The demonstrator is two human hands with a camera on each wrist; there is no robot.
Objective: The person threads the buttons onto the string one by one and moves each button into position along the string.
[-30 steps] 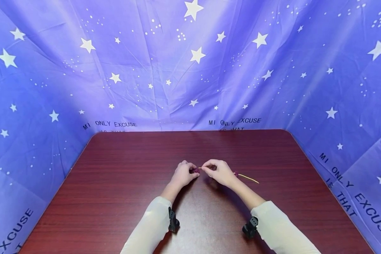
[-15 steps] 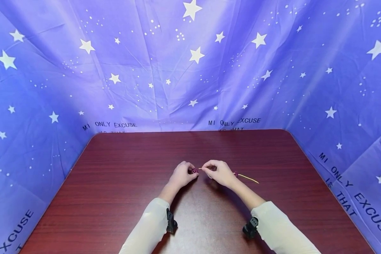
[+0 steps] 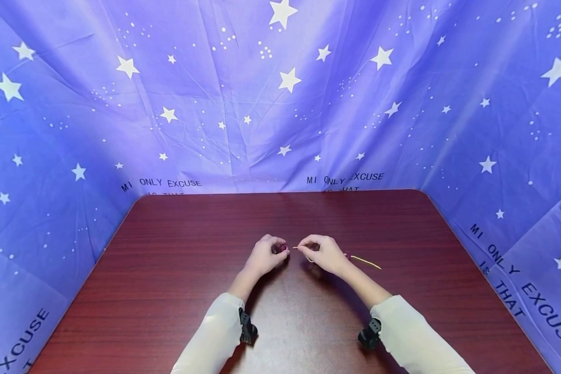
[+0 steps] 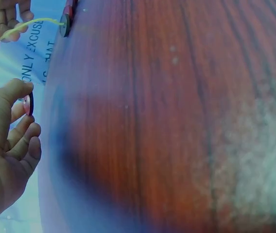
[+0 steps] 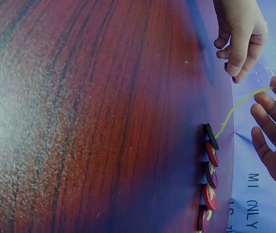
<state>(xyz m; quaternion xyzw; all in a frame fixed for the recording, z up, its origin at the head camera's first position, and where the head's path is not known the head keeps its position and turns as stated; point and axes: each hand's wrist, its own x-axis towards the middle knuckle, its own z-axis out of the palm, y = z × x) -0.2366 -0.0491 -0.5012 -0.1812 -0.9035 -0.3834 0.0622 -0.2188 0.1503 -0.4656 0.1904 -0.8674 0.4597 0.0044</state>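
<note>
In the head view my left hand [image 3: 262, 258] pinches a small round purplish-red button [image 3: 283, 248] between thumb and fingertips. The left wrist view has this button [image 4: 29, 104] nearly edge-on. Across a short gap, my right hand [image 3: 324, 254] pinches a yellow cord [image 5: 240, 103] close to its tip, which points toward the button without touching it. From those fingers the cord curves down to a row of strung buttons [image 5: 210, 196], red, purple and black, on the table. The right hand and wrist hide most of that row in the head view.
A dark red wood-grain table [image 3: 177, 291] lies under both hands. Purple cloth [image 3: 243, 93] with white stars and printed words hangs behind it and at both sides. The cord's yellow tail [image 3: 366, 262] lies beyond my right wrist.
My left hand has drawn back to the left with the button, widening the gap to the cord tip. The button has turned somewhat in the fingers. The right hand has hardly moved.
</note>
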